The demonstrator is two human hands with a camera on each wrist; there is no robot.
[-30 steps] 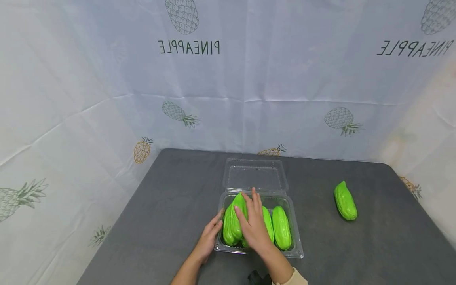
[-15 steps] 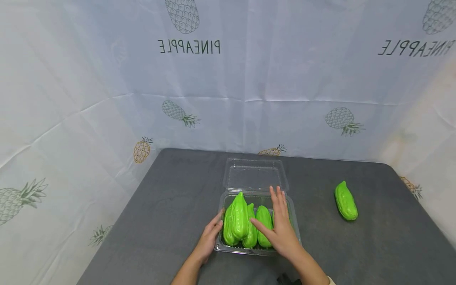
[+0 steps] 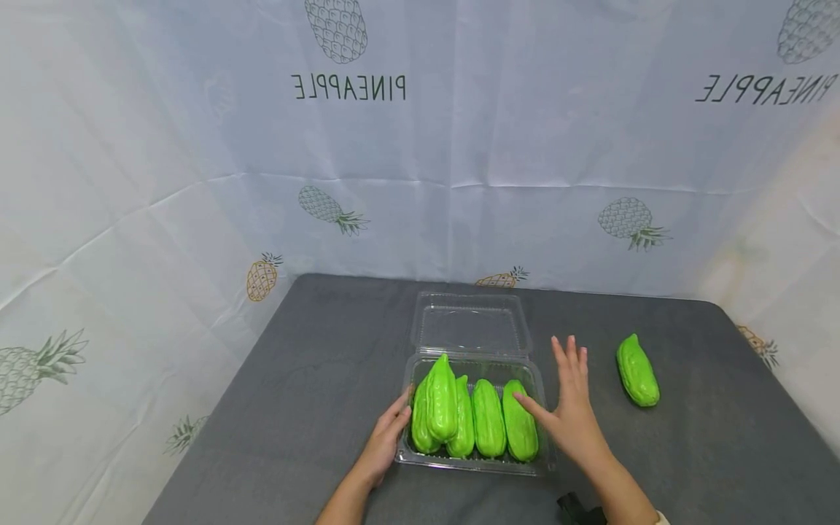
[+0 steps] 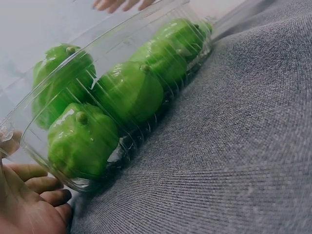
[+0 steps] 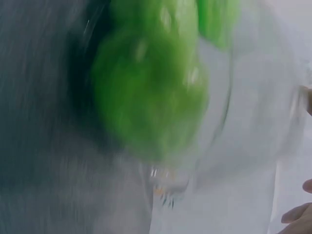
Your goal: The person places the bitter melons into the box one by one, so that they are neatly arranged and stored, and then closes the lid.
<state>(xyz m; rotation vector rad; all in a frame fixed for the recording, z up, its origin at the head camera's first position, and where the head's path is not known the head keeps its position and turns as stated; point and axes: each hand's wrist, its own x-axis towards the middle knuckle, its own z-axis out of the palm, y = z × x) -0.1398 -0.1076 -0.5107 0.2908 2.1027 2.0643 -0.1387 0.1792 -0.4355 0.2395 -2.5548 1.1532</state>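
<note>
A clear plastic clamshell box (image 3: 472,467) with its lid (image 3: 469,321) folded back holds several glossy green, ridged, gourd-like vegetables (image 3: 488,419). One of them (image 3: 441,401) lies on top of the others at the left. My left hand (image 3: 383,437) holds the box's left side; in the left wrist view its fingers (image 4: 41,185) lie along the outer wall and the thumb is up at the rim. Fingers spread and holding nothing, my right hand (image 3: 571,415) hovers by the box's right edge. Motion blurs the right wrist view.
Another green gourd-like vegetable (image 3: 638,372) lies alone on the dark grey table (image 3: 328,350), right of the right hand. A white curtain (image 3: 446,146) printed with pineapples hangs behind and beside the table.
My right hand has moved right, from over the vegetables in the box to beyond its right side, uncovering the rightmost ones. The left hand has stayed on the box.
</note>
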